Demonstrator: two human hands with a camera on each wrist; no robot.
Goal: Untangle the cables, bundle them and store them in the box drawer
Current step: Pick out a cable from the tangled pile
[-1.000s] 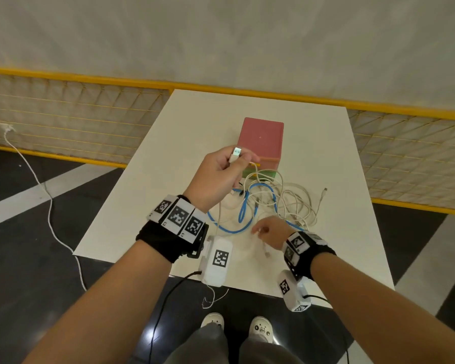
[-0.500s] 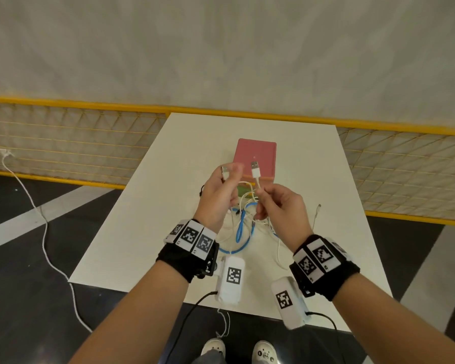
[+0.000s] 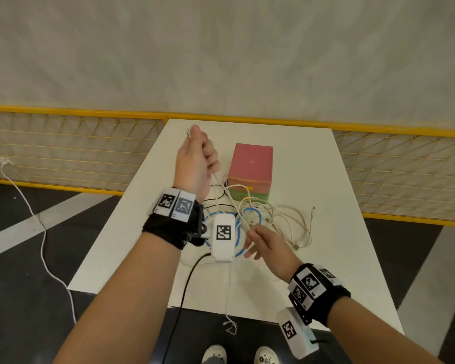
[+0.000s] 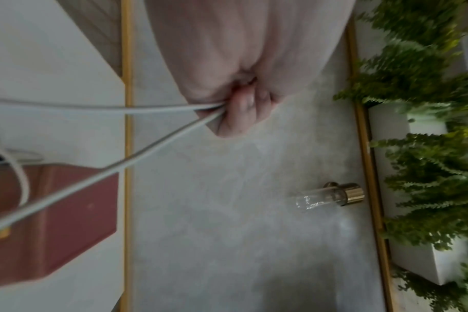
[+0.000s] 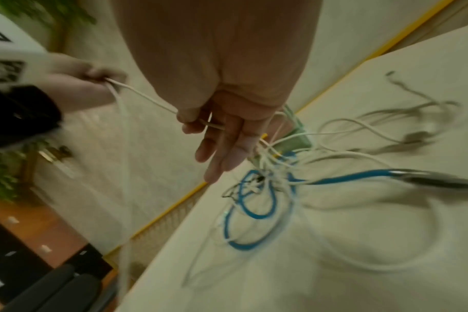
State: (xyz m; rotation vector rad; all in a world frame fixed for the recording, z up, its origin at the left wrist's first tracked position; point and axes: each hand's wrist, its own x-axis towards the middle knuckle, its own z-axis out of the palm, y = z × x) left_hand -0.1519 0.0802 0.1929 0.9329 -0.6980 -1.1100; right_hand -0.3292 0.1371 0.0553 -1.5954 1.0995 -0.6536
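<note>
From above, the left hand [image 3: 196, 164] lifts a white cable [image 3: 216, 190] toward eleven o'clock, fist closed round it, freeing it from the tangle [image 3: 263, 219] by the box [image 3: 250, 169]. Left wrist: two strands leave the fist. Right wrist: the right hand [image 5: 227, 135] guides that cable, thumb pinching it, fingers straight.

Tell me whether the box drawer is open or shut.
Shut, as far as visible: the drawer front sits flush under the box; cables lie outside.

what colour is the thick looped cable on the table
Blue: the thick looped cable shows best in the right wrist view.
</note>
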